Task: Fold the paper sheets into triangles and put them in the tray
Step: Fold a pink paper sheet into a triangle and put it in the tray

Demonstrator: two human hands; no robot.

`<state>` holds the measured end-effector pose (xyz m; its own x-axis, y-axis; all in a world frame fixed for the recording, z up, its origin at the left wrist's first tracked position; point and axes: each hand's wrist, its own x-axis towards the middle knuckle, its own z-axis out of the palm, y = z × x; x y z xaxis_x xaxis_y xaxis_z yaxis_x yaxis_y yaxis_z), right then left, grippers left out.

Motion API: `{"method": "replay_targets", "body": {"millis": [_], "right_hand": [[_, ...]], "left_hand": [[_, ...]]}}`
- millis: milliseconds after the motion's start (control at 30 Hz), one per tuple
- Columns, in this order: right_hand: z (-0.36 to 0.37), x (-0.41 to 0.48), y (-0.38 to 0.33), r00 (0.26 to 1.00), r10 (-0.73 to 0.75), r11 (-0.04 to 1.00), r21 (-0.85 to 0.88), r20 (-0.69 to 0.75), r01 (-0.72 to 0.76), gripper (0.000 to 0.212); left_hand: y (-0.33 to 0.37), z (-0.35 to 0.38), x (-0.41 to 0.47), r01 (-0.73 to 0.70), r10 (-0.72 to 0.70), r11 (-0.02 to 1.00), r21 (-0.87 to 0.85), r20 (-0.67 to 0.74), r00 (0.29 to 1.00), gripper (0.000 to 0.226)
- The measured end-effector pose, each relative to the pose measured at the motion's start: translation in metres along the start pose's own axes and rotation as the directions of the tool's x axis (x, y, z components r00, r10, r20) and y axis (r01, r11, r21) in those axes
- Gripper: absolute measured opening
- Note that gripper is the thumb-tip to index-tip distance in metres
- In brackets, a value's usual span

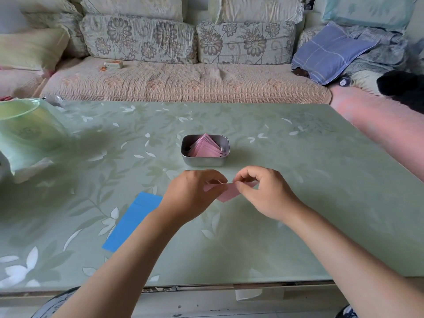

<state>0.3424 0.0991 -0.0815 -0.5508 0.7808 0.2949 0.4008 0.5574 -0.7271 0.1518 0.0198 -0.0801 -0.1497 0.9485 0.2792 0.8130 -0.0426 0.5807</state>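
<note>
Head view: the left hand (192,193) and the right hand (263,191) meet above the near middle of the green flowered table (309,203), both with fingers curled; between them is a pink paper sheet (229,193), partly folded, its lower corner pointing toward the near edge; the left hand pinches the sheet's left part and covers most of that side; the right hand pinches the upper edge between thumb and forefinger, its other fingers bent above the paper; whether the sheet touches the tabletop cannot be told. Just beyond the hands, toward the far side, stands a metal tray (205,161); inside it leans a stack of pink folded triangles (204,146), apart from both hands. A blue sheet (133,221) lies flat on the table to the near left, partly under the left forearm. A green plastic bag (29,131) sits at the far left corner; a sofa (183,81) runs along the far side, with a blue checked pillow (328,51) at its right end.
</note>
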Motion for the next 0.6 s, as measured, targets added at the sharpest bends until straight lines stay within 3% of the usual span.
{"method": "replay_targets", "body": {"millis": [100,233,333,600], "right_hand": [[-0.001,-0.001,-0.002,1.0,-0.006,1.0,-0.027,-0.01,0.006,0.017],[0.002,-0.002,-0.01,0.985,-0.164,0.974,-0.167,-0.051,0.153,0.004],[0.005,-0.003,-0.016,0.971,-0.229,0.946,-0.253,-0.069,0.205,0.017],[0.006,-0.001,-0.016,0.973,-0.22,0.917,-0.355,-0.071,0.181,0.01]], "left_hand": [[0.002,0.0,-0.002,-0.03,0.031,0.999,0.033,-0.034,0.999,0.007],[0.008,0.002,-0.003,-0.043,0.046,0.998,0.053,-0.047,0.998,0.009],[0.011,0.004,-0.004,-0.054,0.055,0.998,0.013,-0.046,0.997,0.008],[0.011,0.0,-0.004,-0.097,0.096,0.995,-0.017,-0.046,0.994,0.006]]}}
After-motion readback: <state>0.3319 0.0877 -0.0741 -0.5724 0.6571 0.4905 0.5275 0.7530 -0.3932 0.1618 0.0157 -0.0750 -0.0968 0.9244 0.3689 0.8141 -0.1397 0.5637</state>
